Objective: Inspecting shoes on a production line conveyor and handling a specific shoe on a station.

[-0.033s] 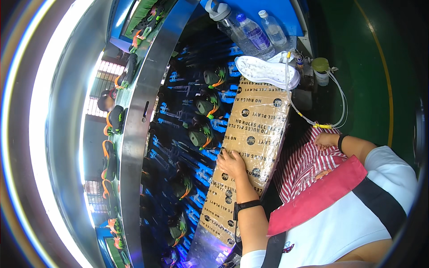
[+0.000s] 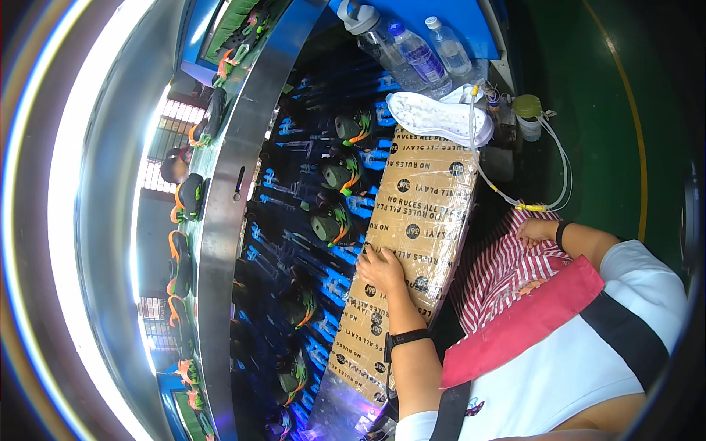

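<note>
Dark green floor [image 2: 588, 110], yellow line [image 2: 632, 132]; possibly bright windows [image 2: 158, 176] left.

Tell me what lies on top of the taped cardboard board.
On the cardboard board: a white shoe sole at the far end and the left hand flat near the middle. Whatever is beneath them is covered.

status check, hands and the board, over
Left hand flat on cardboard board, empty. Right hand on striped cloth, empty. White sole at board's far end.
</note>
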Available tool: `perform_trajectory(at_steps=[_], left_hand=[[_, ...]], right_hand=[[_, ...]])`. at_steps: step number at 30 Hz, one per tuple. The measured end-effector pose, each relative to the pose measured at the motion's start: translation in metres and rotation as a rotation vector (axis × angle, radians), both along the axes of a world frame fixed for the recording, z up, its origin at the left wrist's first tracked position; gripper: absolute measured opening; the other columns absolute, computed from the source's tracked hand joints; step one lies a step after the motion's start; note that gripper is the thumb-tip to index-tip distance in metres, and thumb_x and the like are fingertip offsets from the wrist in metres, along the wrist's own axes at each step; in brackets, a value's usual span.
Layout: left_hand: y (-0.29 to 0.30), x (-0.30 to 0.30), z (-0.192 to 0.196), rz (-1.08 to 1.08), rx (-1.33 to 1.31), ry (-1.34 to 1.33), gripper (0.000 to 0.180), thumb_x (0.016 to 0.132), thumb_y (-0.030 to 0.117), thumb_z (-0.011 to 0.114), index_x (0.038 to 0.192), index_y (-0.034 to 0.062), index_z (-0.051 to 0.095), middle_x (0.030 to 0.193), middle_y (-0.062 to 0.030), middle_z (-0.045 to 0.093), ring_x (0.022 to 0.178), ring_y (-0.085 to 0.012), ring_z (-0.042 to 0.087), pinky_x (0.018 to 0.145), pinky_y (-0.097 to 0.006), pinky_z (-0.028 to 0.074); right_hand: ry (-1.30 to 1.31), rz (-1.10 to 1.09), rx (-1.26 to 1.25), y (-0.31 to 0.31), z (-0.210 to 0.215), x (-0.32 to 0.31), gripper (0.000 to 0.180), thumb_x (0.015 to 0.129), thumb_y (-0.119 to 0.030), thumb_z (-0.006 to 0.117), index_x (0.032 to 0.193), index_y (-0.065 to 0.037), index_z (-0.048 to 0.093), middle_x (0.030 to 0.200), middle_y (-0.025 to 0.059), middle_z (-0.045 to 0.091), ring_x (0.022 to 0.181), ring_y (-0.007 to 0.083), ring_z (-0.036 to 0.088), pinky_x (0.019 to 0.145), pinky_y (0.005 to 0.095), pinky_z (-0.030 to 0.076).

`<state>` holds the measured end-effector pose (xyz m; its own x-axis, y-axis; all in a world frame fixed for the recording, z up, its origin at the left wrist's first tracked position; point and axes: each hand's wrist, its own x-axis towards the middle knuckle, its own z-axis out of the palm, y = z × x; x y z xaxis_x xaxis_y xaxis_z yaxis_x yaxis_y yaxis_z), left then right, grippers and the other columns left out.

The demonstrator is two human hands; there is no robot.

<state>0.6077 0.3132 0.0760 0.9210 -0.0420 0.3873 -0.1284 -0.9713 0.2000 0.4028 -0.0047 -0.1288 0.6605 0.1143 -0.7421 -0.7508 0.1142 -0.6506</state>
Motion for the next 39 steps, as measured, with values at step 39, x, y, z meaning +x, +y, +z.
perform_trajectory(at_steps=[39], left_hand=[[-0.0008, -0.0005, 0.0007, 0.005, -0.009, 0.000, 0.043, 0.081, 0.032, 0.050, 0.115, 0.0071, 0.054, 0.122, -0.0212, 0.045, 0.116, -0.0345, 0.037, 0.099, -0.045, 0.025]], right_hand=[[0.016, -0.009, -0.016, -0.0005, 0.0024, 0.0004, 0.021, 0.087, -0.015, 0.047, 0.100, -0.001, 0.056, 0.070, 0.0133, 0.060, 0.051, 0.0184, 0.057, 0.045, 0.0267, 0.047]])
